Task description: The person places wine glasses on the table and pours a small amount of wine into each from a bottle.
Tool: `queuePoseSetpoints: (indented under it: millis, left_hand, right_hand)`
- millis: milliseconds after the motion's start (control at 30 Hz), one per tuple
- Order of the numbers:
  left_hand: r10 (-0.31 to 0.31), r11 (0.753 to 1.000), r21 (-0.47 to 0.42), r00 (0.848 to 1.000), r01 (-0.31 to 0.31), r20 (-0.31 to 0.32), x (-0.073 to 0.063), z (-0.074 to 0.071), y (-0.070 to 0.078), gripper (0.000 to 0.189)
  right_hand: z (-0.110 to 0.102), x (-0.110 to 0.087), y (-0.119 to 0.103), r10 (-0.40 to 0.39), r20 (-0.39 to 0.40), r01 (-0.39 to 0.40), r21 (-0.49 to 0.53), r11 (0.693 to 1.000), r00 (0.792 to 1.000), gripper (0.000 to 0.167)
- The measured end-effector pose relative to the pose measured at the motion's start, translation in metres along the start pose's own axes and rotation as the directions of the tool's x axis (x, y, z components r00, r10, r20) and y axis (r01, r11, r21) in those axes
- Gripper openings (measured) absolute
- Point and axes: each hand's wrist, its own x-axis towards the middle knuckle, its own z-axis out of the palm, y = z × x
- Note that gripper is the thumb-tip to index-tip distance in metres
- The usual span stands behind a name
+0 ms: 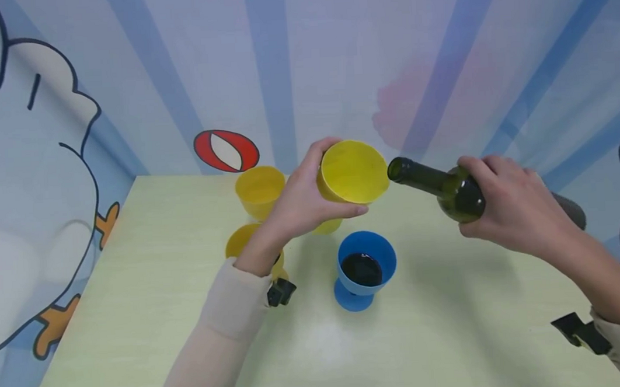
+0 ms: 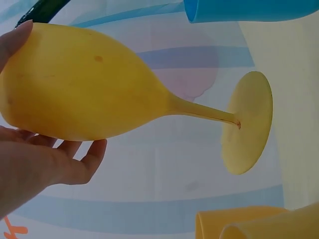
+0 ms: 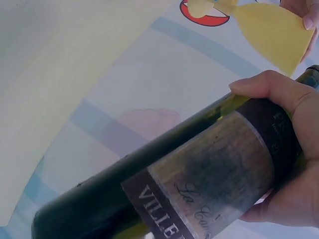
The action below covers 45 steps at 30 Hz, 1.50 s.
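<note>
My left hand [image 1: 310, 196] grips a yellow wine goblet [image 1: 354, 172] round its bowl, raised over the table; the left wrist view shows its stem and round foot [image 2: 247, 123]. In my right hand [image 1: 516, 206] is a dark green wine bottle [image 1: 460, 194], held round its body and tilted with the mouth close to the goblet's rim. A paper label [image 3: 209, 169] covers the bottle's side. Below both hands a blue goblet [image 1: 353, 294] stands upright on the table, with dark liquid [image 1: 362, 269] in its bowl.
Two more yellow goblets, one at the back [image 1: 260, 190] and one nearer [image 1: 241, 239], stand left of the blue one, partly behind my left arm. The pale table [image 1: 138, 319] meets a printed cloth backdrop [image 1: 329, 58] with blue stripes and cartoon figures.
</note>
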Motion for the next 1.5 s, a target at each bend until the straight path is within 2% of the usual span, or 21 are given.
queuePoseSetpoints:
  millis: [100, 233, 667, 967, 1200, 1500]
  left_hand:
    - [-0.007, 1.000, 0.007, 1.000, 0.007, 0.000, -0.001, 0.000, 0.001, 0.086]
    - [-0.014, 1.000, 0.017, 1.000, 0.014, 0.001, -0.001, -0.001, 0.000, 0.086]
    - [-0.019, 1.000, 0.015, 0.999, 0.018, 0.032, 0.000, -0.001, -0.001, 0.085]
    - [-0.041, 0.999, 0.017, 0.998, 0.040, 0.039, 0.000, -0.002, -0.002, 0.083]
    - [-0.043, 0.999, 0.010, 0.998, 0.042, 0.046, 0.000, -0.002, -0.002, 0.081]
    - [-0.050, 0.999, 0.011, 0.997, 0.050, 0.058, 0.001, -0.002, -0.005, 0.081]
  right_hand:
    - [-0.003, 0.002, -0.002, 0.029, 0.027, -0.028, -0.056, 0.998, 0.999, 0.082]
    - [-0.004, 0.004, -0.004, 0.025, 0.015, -0.023, -0.124, 0.992, 1.000, 0.083]
    - [-0.008, 0.007, -0.007, -0.090, -0.115, 0.059, -0.251, 0.966, 0.989, 0.072]
    - [-0.009, 0.009, -0.007, -0.129, -0.147, 0.081, -0.292, 0.953, 0.981, 0.071]
    - [-0.010, 0.011, -0.009, -0.188, -0.200, 0.118, -0.317, 0.941, 0.962, 0.069]
    - [-0.011, 0.014, -0.011, -0.210, -0.204, 0.133, -0.337, 0.932, 0.956, 0.069]
